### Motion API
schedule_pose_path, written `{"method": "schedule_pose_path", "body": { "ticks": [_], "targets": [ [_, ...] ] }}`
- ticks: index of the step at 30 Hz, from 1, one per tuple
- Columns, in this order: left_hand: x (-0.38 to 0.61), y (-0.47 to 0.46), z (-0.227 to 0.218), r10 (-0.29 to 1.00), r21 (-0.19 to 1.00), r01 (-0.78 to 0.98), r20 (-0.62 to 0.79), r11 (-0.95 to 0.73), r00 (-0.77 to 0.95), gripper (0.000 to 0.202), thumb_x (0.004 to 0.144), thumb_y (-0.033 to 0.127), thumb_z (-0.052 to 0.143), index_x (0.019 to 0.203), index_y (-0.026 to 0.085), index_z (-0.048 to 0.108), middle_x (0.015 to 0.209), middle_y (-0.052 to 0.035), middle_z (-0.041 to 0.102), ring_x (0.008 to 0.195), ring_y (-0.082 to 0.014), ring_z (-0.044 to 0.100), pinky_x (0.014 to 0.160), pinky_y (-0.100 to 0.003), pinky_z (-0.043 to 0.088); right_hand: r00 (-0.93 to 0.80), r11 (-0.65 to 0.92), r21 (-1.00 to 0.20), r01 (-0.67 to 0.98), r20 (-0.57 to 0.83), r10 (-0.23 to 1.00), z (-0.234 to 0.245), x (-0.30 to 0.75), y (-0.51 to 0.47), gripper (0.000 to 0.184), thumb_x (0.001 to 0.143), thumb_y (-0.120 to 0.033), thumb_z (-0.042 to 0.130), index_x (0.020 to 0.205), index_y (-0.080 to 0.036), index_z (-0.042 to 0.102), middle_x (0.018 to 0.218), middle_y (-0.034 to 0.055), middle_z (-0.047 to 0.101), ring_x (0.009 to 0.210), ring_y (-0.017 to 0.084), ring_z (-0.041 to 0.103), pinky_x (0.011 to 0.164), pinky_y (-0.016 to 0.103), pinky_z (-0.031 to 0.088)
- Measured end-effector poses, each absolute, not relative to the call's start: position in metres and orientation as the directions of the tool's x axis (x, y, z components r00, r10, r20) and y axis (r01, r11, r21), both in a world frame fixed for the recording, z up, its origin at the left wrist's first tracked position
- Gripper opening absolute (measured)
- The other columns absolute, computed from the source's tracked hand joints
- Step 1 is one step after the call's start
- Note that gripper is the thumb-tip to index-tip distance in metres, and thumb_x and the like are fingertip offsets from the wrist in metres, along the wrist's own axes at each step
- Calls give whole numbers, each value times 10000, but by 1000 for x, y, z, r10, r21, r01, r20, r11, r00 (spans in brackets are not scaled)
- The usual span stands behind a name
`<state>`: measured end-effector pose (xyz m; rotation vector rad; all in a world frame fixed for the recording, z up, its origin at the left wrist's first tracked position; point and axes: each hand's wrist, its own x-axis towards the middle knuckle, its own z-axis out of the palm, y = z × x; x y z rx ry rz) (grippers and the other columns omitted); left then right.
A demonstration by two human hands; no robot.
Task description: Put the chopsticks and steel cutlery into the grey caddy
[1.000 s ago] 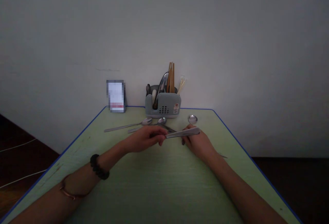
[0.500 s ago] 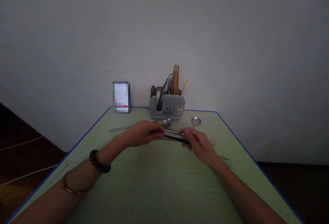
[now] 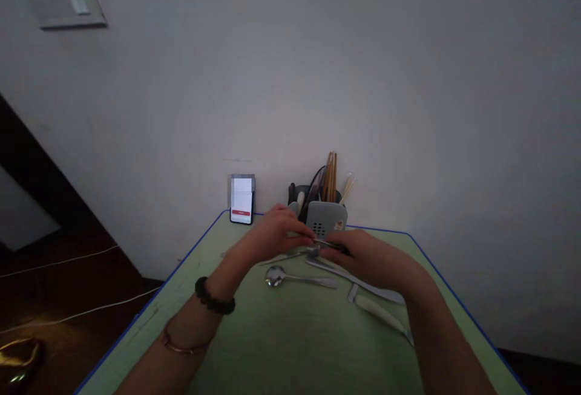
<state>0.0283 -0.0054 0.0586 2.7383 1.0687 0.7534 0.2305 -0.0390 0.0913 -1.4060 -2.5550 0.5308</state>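
My left hand [image 3: 284, 231] pinches one end of a thin metal utensil [image 3: 325, 243], just in front of the grey holder. On its other end my right hand [image 3: 365, 256] is closed, hiding most of it, so its kind cannot be made out. Below my hands a spoon [image 3: 295, 277] lies on the table, bowl to the left. A table knife [image 3: 358, 278] slants under my right hand. Nearer me is a peeler-like tool with a pale handle [image 3: 377, 311], its end hidden by my right wrist. Another spoon [image 3: 290, 255] lies partly behind my left fingers.
At the wall stands the grey utensil holder [image 3: 327, 213] with chopsticks [image 3: 333, 177] and other utensils. Left of it a phone [image 3: 242, 199] leans upright. The green table [image 3: 290, 346] has a blue edge. A flat packet [image 3: 63, 0] hangs on the wall at upper left.
The view has tilted up and to the left. My hands have come closer together on the utensil. A spoon, the knife and the pale-handled tool now show below them.
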Motion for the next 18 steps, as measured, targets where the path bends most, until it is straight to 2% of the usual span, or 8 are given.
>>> {"method": "schedule_pose_path", "body": {
  "ticks": [3,6,9,13,15,18],
  "targets": [
    [30,3,75,667,291,628,538,-721,516,169,774,357,690,892,242,731,783,-4,700,825,-154,580,859,-313,382,-522,489,-430,759,48,852,96,230,-32,259,903,-291,417,804,-173,626,703,27,625,599,133,517,565,234,351],
    [23,9,79,691,377,617,598,-690,407,164,742,354,719,825,212,714,840,-11,697,900,-167,575,876,-314,395,-537,485,-480,731,32,843,95,242,-28,280,912,-314,392,764,-181,589,704,23,604,610,135,507,558,232,350],
    [13,16,73,752,484,584,515,-651,412,144,762,344,698,767,200,702,860,-21,680,907,-169,578,835,-296,434,-543,460,-525,717,-7,840,96,257,-27,287,913,-338,395,763,-191,590,722,21,608,642,141,523,574,231,363],
    [6,26,63,837,637,549,341,-540,427,195,790,369,652,794,179,692,783,-10,671,770,-150,609,717,-261,470,-512,419,-527,739,-35,858,97,262,-25,320,920,-350,385,756,-195,612,689,15,605,612,136,512,555,229,353],
    [7,29,60,847,645,555,334,-525,413,196,785,367,654,784,174,687,766,-7,660,745,-143,605,674,-240,468,-496,405,-514,756,-47,867,96,259,-22,330,927,-331,370,768,-194,625,686,17,607,597,133,504,545,227,346],
    [9,29,60,834,598,581,394,-552,387,159,787,335,659,780,178,684,756,0,627,695,-120,577,611,-208,448,-466,380,-478,792,-72,882,93,254,-17,302,929,-296,370,793,-193,619,705,21,613,606,133,511,549,223,347]
  ]
}}
